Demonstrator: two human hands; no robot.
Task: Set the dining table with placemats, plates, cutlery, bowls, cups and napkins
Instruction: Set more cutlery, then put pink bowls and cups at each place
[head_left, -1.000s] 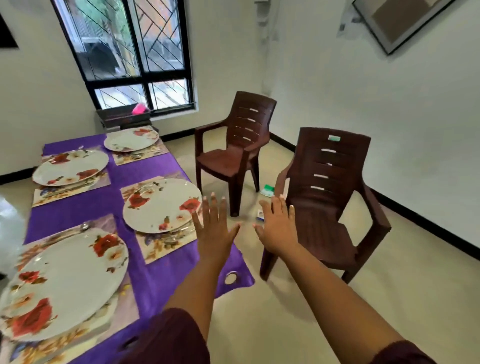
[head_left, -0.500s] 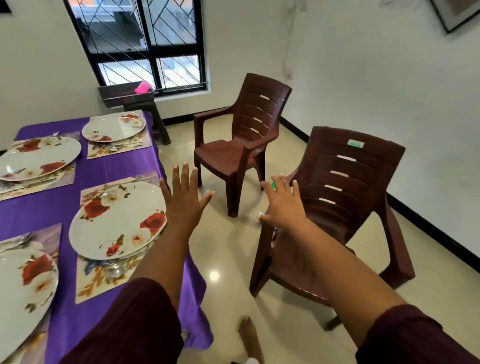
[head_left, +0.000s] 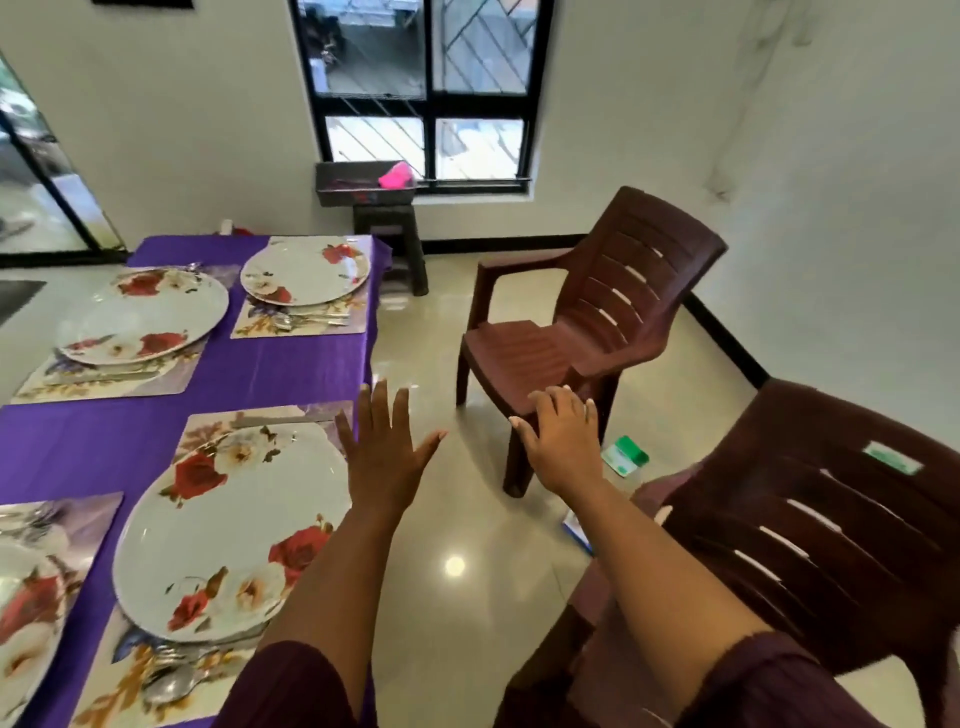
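A table under a purple cloth (head_left: 291, 364) fills the left. On it lie floral placemats, each with a white rose-patterned plate: the near plate (head_left: 228, 525), a far right plate (head_left: 306, 270), a far left plate (head_left: 150, 312) and part of another plate (head_left: 26, 613) at the left edge. Cutlery (head_left: 171, 680) lies on the near placemat below its plate. My left hand (head_left: 384, 457) is spread flat in the air by the table's right edge, holding nothing. My right hand (head_left: 561, 441) hovers with straight fingers over the floor, empty.
Two brown plastic chairs stand to the right: the far chair (head_left: 587, 332) and the near chair (head_left: 810, 530) beside my right arm. A dark stool with a basket (head_left: 363, 187) holding something pink stands under the window. A green-and-white packet (head_left: 626, 454) lies on the tiled floor.
My view has swung and moved forward along the table's right side. Both hands stay outstretched and empty; the near chair has slid to my right.
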